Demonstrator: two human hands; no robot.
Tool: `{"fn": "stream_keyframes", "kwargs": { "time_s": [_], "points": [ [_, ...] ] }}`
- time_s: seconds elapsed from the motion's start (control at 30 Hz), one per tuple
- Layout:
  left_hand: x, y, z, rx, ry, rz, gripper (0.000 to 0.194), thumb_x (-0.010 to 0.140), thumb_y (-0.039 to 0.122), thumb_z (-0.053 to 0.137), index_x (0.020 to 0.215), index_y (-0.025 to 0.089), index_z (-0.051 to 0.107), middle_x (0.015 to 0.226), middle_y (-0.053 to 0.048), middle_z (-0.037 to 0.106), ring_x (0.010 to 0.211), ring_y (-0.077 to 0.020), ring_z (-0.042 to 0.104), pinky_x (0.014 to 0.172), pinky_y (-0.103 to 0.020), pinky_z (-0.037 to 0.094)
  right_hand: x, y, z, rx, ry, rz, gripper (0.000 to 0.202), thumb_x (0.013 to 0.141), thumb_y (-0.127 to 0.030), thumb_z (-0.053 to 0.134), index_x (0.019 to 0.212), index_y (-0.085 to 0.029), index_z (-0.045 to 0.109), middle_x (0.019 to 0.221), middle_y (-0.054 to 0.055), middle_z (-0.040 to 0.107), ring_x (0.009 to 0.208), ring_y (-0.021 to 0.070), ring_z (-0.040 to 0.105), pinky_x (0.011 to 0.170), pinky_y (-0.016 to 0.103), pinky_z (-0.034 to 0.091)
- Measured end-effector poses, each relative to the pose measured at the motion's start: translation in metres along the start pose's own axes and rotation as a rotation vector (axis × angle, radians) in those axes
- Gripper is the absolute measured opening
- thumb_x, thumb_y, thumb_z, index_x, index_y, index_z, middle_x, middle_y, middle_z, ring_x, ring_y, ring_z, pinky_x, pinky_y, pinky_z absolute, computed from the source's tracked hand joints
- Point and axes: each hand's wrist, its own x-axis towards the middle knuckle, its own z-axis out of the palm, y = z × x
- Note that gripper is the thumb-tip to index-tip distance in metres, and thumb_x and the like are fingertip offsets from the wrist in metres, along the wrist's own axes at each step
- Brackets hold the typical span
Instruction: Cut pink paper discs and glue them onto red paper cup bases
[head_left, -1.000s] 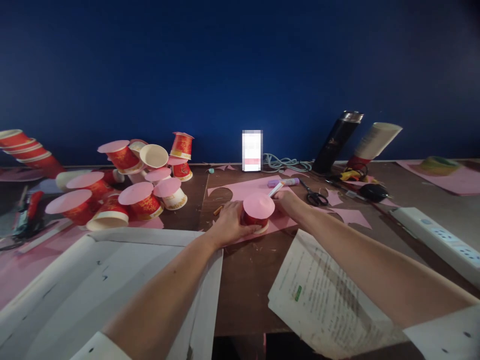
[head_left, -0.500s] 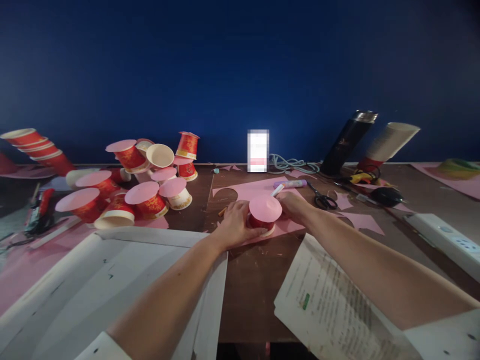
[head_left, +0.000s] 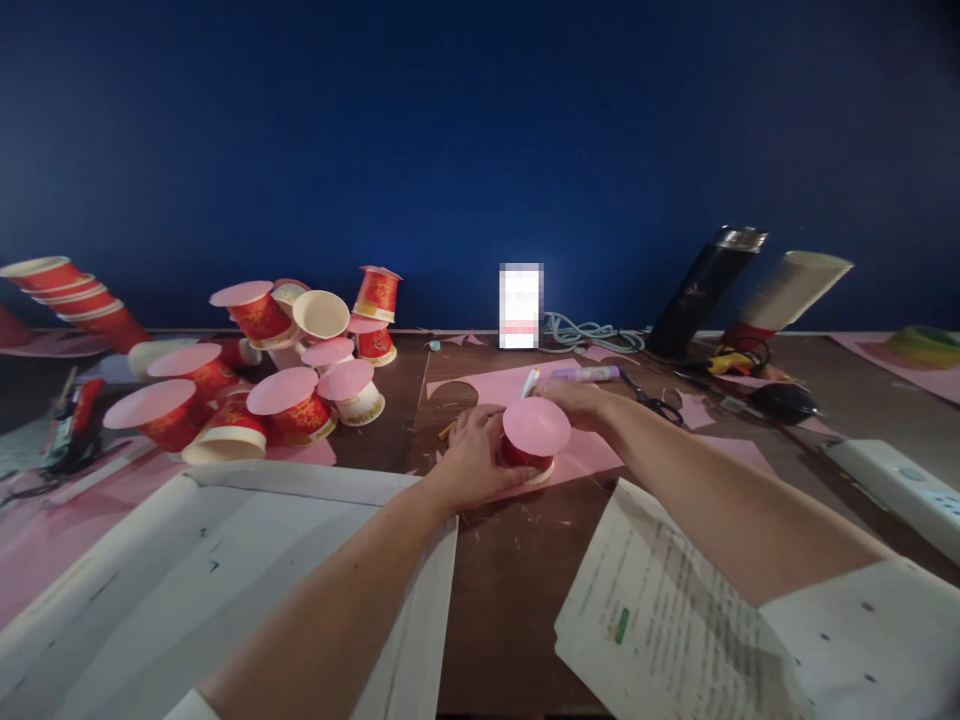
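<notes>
A red paper cup (head_left: 525, 458) stands upside down on a pink paper sheet (head_left: 480, 390). A round pink paper disc (head_left: 536, 427) lies on its upturned base. My left hand (head_left: 472, 445) is wrapped round the cup's left side, thumb across its front. Just behind the cup, my right hand (head_left: 574, 400) is closed on a white pen (head_left: 530, 382) whose upper end sticks up. The pen's lower end and the right fingertips are hidden by the disc and cup. Beyond the right hand lies a purple glue stick (head_left: 585, 374).
Several red cups with pink discs (head_left: 281, 392) are heaped at left. Scissors (head_left: 656, 403), a black flask (head_left: 705, 290), a power strip (head_left: 900, 490) and a printed booklet (head_left: 660, 610) are at right. A lit phone (head_left: 521, 305) leans against the blue wall. White paper (head_left: 247, 590) covers the front left.
My right hand has shifted left behind the cup. The pen now stands steeper and farther left. My left hand stays on the cup, and the view has shifted slightly.
</notes>
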Motion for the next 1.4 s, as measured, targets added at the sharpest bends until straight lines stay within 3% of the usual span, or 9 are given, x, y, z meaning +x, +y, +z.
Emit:
{"fn": "stream_keyframes", "kwargs": {
  "time_s": [0.37,0.63,0.73,0.8,0.9,0.97,1.17,1.27,1.4],
  "points": [
    [0.0,0.003,0.0,0.0,0.013,-0.026,0.075,0.064,0.066,0.066,0.124,0.023,0.053,0.13,-0.013,0.047,0.122,-0.0337,0.042,0.104,-0.05,0.034,0.014,-0.013,-0.005,-0.078,-0.185,0.092,0.008,0.055,-0.012,0.062,0.063,-0.012,0.062,0.052,-0.001,0.057,0.045,0.0088,0.045,0.044,0.02,0.036],
    [0.001,-0.003,0.005,0.018,0.037,0.023,0.073,0.066,0.066,0.065,0.122,0.021,0.054,0.131,-0.012,0.047,0.122,-0.0322,0.042,0.105,-0.048,0.032,0.015,-0.021,0.001,-0.11,-0.172,0.132,0.009,0.058,-0.015,0.067,0.055,-0.013,0.059,0.041,-0.004,0.045,0.042,0.0093,0.043,0.042,0.022,0.035],
    [0.001,-0.003,0.004,0.015,0.028,0.017,0.074,0.065,0.067,0.065,0.123,0.022,0.053,0.131,-0.013,0.046,0.123,-0.0333,0.04,0.104,-0.05,0.033,0.011,-0.022,0.002,-0.092,-0.164,0.118,0.011,0.061,-0.02,0.071,0.061,-0.013,0.063,0.044,-0.003,0.049,0.046,0.0103,0.047,0.045,0.022,0.039],
    [0.0,-0.002,0.002,0.004,0.024,0.016,0.075,0.065,0.068,0.064,0.124,0.023,0.052,0.132,-0.013,0.046,0.124,-0.0336,0.039,0.104,-0.051,0.033,0.003,-0.023,-0.001,-0.055,-0.099,0.057,0.015,0.063,-0.025,0.073,0.069,-0.013,0.066,0.052,-0.002,0.055,0.051,0.01,0.05,0.048,0.021,0.04],
    [0.0,-0.001,0.0,0.006,0.011,0.004,0.073,0.065,0.069,0.064,0.122,0.024,0.054,0.132,-0.012,0.045,0.124,-0.0339,0.039,0.103,-0.051,0.033,-0.023,-0.023,-0.007,-0.022,0.285,-0.126,0.027,0.066,-0.034,0.074,0.08,-0.012,0.069,0.056,-0.002,0.053,0.046,0.0057,0.038,0.04,0.019,0.029],
    [-0.001,-0.001,0.001,0.019,0.009,0.011,0.069,0.065,0.067,0.065,0.118,0.024,0.056,0.131,-0.011,0.046,0.123,-0.0338,0.04,0.103,-0.052,0.033,-0.05,-0.021,-0.01,-0.008,0.42,-0.264,0.032,0.073,-0.038,0.069,0.093,-0.013,0.07,0.06,-0.001,0.052,0.046,0.0056,0.035,0.039,0.02,0.025],
    [0.0,0.002,0.006,0.029,0.092,-0.024,0.066,0.06,0.06,0.071,0.113,0.023,0.055,0.123,-0.011,0.052,0.116,-0.0331,0.048,0.099,-0.051,0.037,-0.128,-0.004,0.007,-0.015,0.42,-0.437,0.022,0.079,-0.036,0.066,0.093,-0.019,0.069,0.062,-0.001,0.055,0.046,0.0082,0.042,0.04,0.022,0.031],
    [-0.001,0.001,0.006,0.03,0.064,-0.021,0.068,0.062,0.062,0.069,0.115,0.022,0.055,0.124,-0.012,0.053,0.117,-0.0337,0.049,0.1,-0.051,0.036,-0.142,0.008,0.022,-0.023,0.41,-0.449,0.02,0.081,-0.036,0.063,0.091,-0.02,0.069,0.066,0.0,0.057,0.047,0.008,0.042,0.042,0.022,0.033],
    [-0.001,-0.003,0.004,0.021,0.078,0.009,0.068,0.063,0.064,0.068,0.115,0.021,0.056,0.119,-0.012,0.056,0.113,-0.0323,0.052,0.097,-0.048,0.04,-0.14,0.026,0.032,0.064,0.523,-0.434,0.023,0.08,-0.039,0.063,0.088,-0.018,0.068,0.06,0.0,0.055,0.045,0.0087,0.041,0.041,0.023,0.031]
  ]
}}
